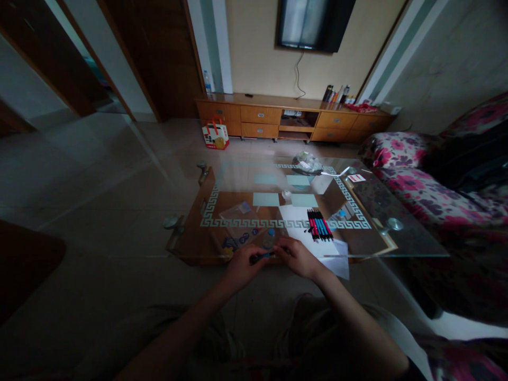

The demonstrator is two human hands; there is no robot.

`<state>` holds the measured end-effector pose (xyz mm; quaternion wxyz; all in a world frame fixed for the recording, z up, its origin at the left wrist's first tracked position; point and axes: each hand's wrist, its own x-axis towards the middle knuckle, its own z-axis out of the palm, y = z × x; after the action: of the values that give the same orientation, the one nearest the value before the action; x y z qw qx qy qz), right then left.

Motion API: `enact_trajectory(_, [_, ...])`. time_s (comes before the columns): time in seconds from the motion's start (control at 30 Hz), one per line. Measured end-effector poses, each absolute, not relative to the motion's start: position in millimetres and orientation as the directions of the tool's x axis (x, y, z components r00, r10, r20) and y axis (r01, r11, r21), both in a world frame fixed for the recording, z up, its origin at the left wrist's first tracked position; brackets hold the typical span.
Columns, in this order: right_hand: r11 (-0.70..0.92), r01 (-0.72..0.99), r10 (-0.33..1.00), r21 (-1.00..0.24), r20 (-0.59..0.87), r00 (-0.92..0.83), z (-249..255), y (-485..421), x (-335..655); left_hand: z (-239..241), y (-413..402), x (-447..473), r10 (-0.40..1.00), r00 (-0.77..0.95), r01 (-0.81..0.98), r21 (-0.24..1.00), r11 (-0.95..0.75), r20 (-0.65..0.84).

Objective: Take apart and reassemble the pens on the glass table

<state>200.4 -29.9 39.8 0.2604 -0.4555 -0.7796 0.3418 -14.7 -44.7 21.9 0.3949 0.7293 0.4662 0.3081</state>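
Note:
Between my two hands, at the near edge of the glass table, is a blue pen (262, 256) with dark ends, lying roughly level. My left hand (243, 264) is closed around its left part. The fingertips of my right hand (296, 256) pinch its right end, so that tip is mostly hidden. Just ahead and to the right, a row of red and blue pens (320, 226) with black ends lies side by side on white paper (293, 218). A few small black pieces (308, 230) lie left of the row.
The glass coffee table (234, 182) has a patterned border and metal corner fittings. A plastic bag (307, 160) and a red-and-white card (356, 178) lie toward its far side. A floral sofa (413, 182) stands right. Beyond are a TV cabinet (260, 115) and a carrier bag (215, 136).

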Motion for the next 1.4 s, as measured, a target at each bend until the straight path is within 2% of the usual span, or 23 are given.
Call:
enact_trajectory(0.23, [0.381,0.531,0.868,-0.757,0.094,-0.488,40,-29,200,22,-45,-16,0.918,0.39,0.454,0.853,-0.259,0.071])
enact_trajectory(0.33, [0.355,0.531,0.886,-0.769,0.096,-0.454,37,-29,199,19,-44,-16,0.926,0.371,0.443,0.861,-0.249,0.077])
enact_trajectory(0.57, [0.099,0.39,0.983,-0.915,0.03,-0.18,31,-23,201,14,-46,-13,0.942,0.334,0.402,0.901,-0.164,0.022])
enact_trajectory(0.77, [0.004,0.343,0.999,-0.939,0.015,0.03,28,-13,210,15,-49,-12,0.906,0.421,0.398,0.887,-0.235,0.051])
enact_trajectory(0.93, [0.016,0.355,0.999,-0.935,0.029,0.031,27,-14,211,19,-51,-11,0.878,0.476,0.397,0.878,-0.268,0.052])
enact_trajectory(1.1, [0.042,0.321,0.998,-0.946,0.027,-0.05,29,-17,208,21,-53,-12,0.834,0.548,0.373,0.875,-0.309,0.061])
enact_trajectory(1.4, [0.046,0.32,0.996,-0.946,0.018,-0.091,31,-18,206,18,-55,-13,0.809,0.585,0.375,0.863,-0.337,0.062])
